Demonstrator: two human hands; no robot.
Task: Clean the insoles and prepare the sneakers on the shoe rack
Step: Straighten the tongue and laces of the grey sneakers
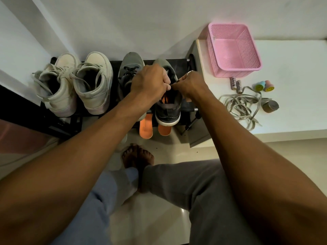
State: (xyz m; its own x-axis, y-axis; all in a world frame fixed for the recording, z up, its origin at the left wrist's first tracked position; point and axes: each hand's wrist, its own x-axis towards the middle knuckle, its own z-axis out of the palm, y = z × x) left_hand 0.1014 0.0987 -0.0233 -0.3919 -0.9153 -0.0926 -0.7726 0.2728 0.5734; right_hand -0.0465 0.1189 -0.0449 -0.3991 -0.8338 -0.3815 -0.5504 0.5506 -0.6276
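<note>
A black shoe rack (184, 61) stands against the wall. On its top shelf sit two white high-top sneakers (76, 84) at the left and two grey sneakers at the right. My left hand (150, 80) and my right hand (189, 84) meet over the right grey sneaker (168, 110), each pinching its dark lace above the orange-lined opening. The left grey sneaker (130, 66) is partly hidden behind my left hand. Two orange insoles (146, 127) stick out from the shelf below.
A white low table (292, 68) at the right carries a pink perforated basket (233, 48), two batteries (236, 84), loose grey laces (242, 106), a tape roll (270, 106) and two small stamps (263, 86). My legs and bare feet (138, 156) are on the tiled floor below.
</note>
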